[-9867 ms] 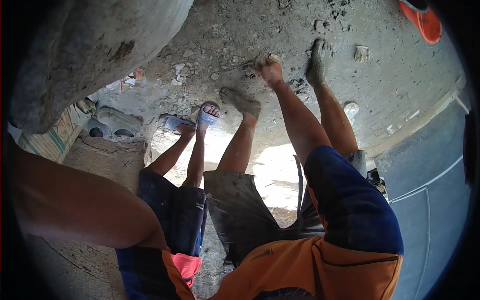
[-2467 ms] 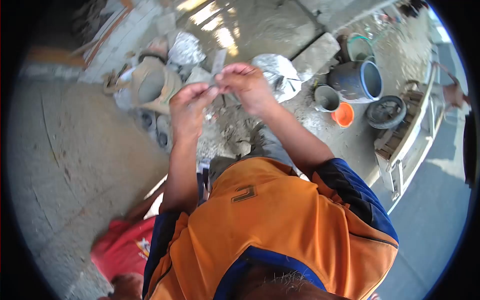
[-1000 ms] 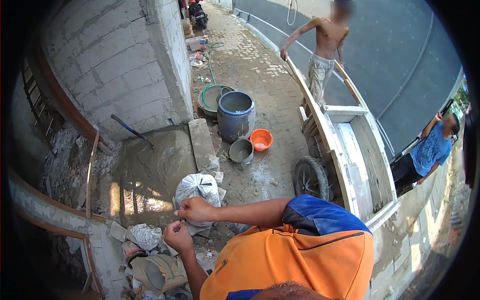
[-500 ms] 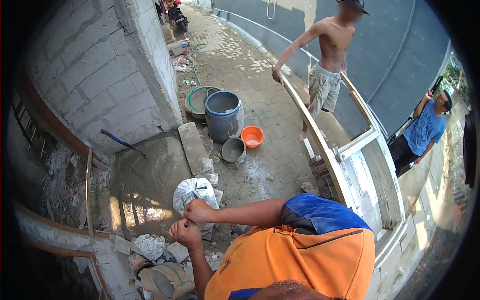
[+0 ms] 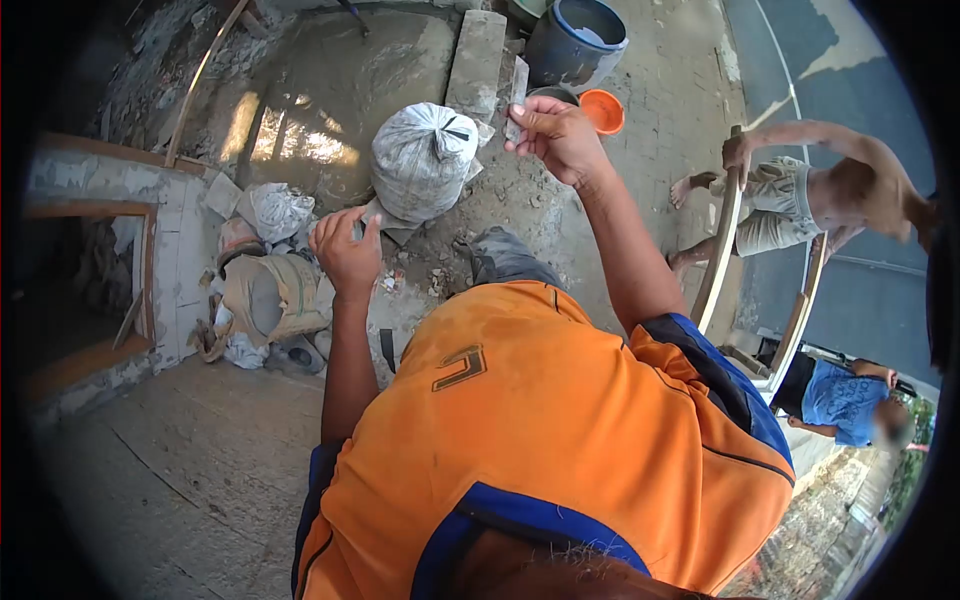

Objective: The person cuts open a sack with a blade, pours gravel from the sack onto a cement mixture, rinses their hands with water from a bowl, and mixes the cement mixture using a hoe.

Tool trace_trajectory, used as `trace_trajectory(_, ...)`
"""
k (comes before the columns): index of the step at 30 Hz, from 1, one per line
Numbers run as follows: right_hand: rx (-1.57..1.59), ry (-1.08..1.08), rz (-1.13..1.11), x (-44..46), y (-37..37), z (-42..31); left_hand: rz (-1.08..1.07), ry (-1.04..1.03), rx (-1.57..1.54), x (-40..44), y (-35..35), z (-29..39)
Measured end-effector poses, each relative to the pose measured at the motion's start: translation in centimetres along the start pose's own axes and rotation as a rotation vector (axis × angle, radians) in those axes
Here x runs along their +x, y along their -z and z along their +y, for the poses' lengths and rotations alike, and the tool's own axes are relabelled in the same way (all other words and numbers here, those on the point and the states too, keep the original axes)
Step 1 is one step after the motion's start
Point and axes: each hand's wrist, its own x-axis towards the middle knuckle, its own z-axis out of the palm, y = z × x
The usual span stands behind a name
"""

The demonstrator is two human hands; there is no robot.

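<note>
My right hand (image 5: 562,140) pinches a thin, flat greyish strip (image 5: 519,92) between thumb and fingers; its exact kind is hard to make out. Below and left of that hand stands a full white sack (image 5: 425,160), its top gathered and tied. My left hand (image 5: 348,252) is raised at the sack's lower left, thumb and fingers apart. A small dark spot shows between thumb and fingers there, too small to name.
Wet grey mortar (image 5: 370,90) spreads behind the sack, beside a concrete slab (image 5: 478,60). A blue drum (image 5: 570,45) and an orange bowl (image 5: 603,110) stand beyond. Torn sacks (image 5: 275,295) lie left. At right, a shirtless person (image 5: 830,190) grips a wooden frame (image 5: 722,240); another person wears blue (image 5: 838,400).
My hands were together at the sack's top and have moved apart, the right one outward with the strip, the left one leftward. The view has tipped down and turned.
</note>
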Motion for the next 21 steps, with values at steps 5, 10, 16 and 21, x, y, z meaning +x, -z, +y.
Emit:
trace_trajectory(5, -0.033, 0.041, -0.073, 0.2, 0.5, -0.1, 0.059, 0.153, 0.064, -3.3, 1.5, -5.4)
trace_trajectory(10, -0.271, 0.082, -0.03, -0.4, -1.3, 0.1, 0.117, 0.225, 0.118, -5.0, 3.3, -7.0)
trace_trajectory(16, -0.335, 0.07, -0.093, -1.4, -1.5, 0.4, 0.176, 0.256, 0.069, -4.9, 3.4, -8.4)
trace_trajectory(21, -0.347, -0.101, -0.017, -2.1, 0.4, 0.9, 0.191, 0.501, -0.027, -4.1, 2.8, -8.3)
